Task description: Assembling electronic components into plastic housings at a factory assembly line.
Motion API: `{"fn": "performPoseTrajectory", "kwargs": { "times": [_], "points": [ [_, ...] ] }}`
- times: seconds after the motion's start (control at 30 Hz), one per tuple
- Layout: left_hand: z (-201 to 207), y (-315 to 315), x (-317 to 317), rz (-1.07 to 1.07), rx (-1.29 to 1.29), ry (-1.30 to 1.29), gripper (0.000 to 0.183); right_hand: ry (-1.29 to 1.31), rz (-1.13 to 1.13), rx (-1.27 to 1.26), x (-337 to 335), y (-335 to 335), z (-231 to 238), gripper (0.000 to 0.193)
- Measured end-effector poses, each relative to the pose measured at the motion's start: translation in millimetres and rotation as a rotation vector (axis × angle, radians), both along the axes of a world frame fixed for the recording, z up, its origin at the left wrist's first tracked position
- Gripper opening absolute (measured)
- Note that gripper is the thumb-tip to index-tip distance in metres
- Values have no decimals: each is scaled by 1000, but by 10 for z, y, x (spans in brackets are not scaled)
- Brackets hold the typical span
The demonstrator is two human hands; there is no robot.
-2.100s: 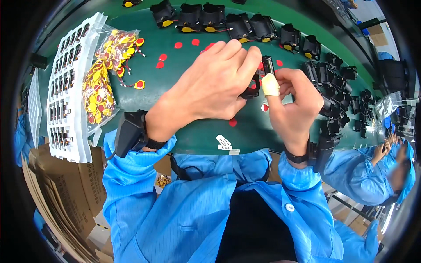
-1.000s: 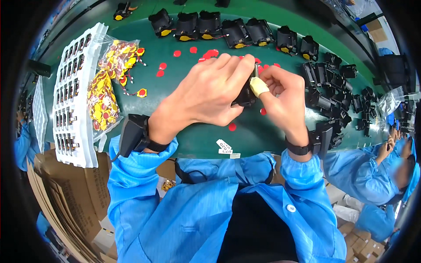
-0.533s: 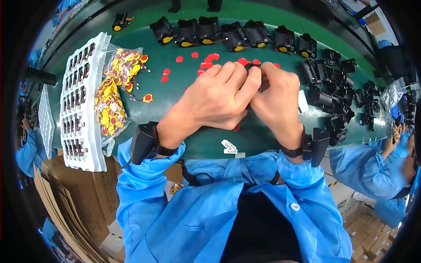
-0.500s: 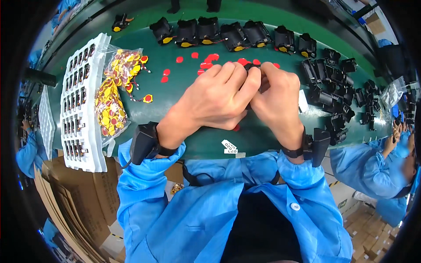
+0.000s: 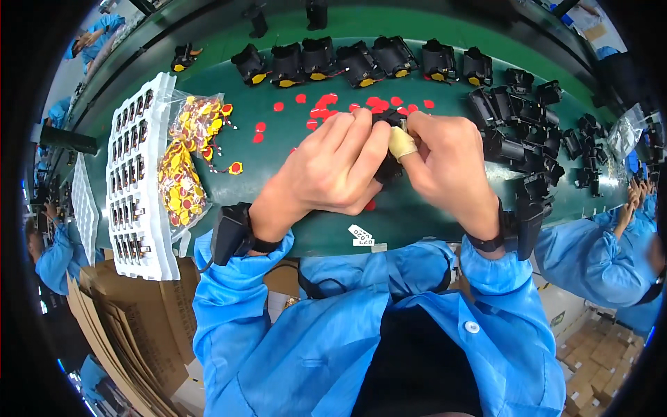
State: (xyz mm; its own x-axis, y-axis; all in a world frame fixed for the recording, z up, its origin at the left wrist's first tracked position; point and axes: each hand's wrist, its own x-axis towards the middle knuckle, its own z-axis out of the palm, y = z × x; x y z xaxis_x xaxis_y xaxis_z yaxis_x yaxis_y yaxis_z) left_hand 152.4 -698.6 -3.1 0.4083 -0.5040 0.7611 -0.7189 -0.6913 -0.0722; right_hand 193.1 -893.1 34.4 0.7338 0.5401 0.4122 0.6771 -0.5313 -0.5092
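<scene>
Over the middle of the bench, my left hand [image 5: 326, 163] is closed around a black plastic housing [image 5: 390, 168], which my fingers mostly hide. From the other side my right hand [image 5: 450, 156] grips the same housing. A pale finger cot [image 5: 401, 144] covers my right thumb, which presses near the housing's upper edge. Whether a smaller part is pinched there, I cannot make out. Red round stickers [image 5: 323, 110] lie scattered just beyond my hands. Farther back, a row of black housings [image 5: 358, 61] stands, most showing a yellow disc at the base.
To the left are a white tray [image 5: 167, 208] of small parts and clear bags of yellow-and-red wired discs [image 5: 182, 184]. More black housings [image 5: 517, 142] are piled at the right. White paper labels [image 5: 361, 235] lie by the near edge. A co-worker [image 5: 590, 257] sits at the right.
My right hand has turned and shifted slightly right, bringing the thumb's finger cot and more of the black housing into sight. The head view has shifted a little.
</scene>
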Motion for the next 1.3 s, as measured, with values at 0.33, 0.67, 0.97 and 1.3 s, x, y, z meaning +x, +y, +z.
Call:
{"fn": "performPoseTrajectory", "kwargs": {
  "times": [0.33,0.67,0.97,1.3],
  "points": [
    [-29,-10,4,-74,-78,82,75,-83,7,-3,-32,-51,22,28],
    [26,1,8,-320,-554,411,75,808,352,569,252,-175,-74,29],
    [50,-12,70,-265,-412,309,75,1128,466,861,210,-54,-241,28],
    [52,63,22,-286,-569,641,87,1151,396,861,222,-48,-292,17]
  ]
}}
